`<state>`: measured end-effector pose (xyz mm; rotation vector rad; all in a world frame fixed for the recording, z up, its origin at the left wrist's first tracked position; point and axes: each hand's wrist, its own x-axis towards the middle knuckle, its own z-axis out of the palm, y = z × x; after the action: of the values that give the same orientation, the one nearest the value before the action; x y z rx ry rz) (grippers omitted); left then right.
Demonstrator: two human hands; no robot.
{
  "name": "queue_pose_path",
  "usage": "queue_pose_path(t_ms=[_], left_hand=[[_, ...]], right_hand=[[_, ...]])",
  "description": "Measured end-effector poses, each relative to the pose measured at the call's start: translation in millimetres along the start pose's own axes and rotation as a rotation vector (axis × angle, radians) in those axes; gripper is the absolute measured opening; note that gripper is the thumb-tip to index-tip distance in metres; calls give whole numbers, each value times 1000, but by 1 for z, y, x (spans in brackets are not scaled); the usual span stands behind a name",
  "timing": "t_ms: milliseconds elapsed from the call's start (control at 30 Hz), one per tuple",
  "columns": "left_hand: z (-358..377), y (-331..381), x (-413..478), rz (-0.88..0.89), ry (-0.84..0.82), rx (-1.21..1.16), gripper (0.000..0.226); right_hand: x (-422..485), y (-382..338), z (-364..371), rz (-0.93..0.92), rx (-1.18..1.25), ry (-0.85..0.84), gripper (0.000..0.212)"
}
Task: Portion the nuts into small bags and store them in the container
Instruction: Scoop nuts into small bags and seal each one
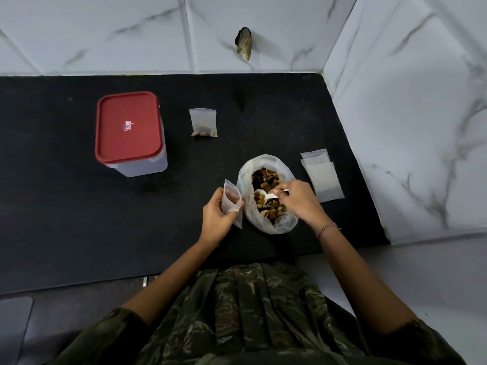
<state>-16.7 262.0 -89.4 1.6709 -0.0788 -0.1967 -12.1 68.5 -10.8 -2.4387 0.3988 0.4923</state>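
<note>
"Just left of the nut bag (243, 183), the left hand (216, 216) holds a small bag (232, 202) in its grip; the right hand (299, 200) pinches the spoon (271, 197) inside. Tips?"
"Level scoop — small bag's mouth at the rim, tip slowly."

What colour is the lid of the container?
Red lid, seen best in the head view.

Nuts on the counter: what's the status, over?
Left hand holds small bag open, partly filled. Right hand grips white spoon in big nut bag. Container lid on. Nothing in the way.
</note>
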Motion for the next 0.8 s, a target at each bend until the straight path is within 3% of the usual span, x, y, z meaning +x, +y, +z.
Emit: queue_pose_path(t_ms=[167, 400, 667, 800], left_hand=[[3, -1, -1, 7, 9, 33, 14], [2, -2, -7, 26, 10, 77, 18], [2, 3, -6, 71, 10, 77, 20], [1, 7, -7, 78, 7, 47, 40]], right_hand=[[0, -2, -6, -8, -48, -62, 24], [3, 15, 11, 193, 401, -34, 23], [-9, 25, 22, 209, 639, 66, 21], [-11, 31, 22, 254, 773, 93, 23]])
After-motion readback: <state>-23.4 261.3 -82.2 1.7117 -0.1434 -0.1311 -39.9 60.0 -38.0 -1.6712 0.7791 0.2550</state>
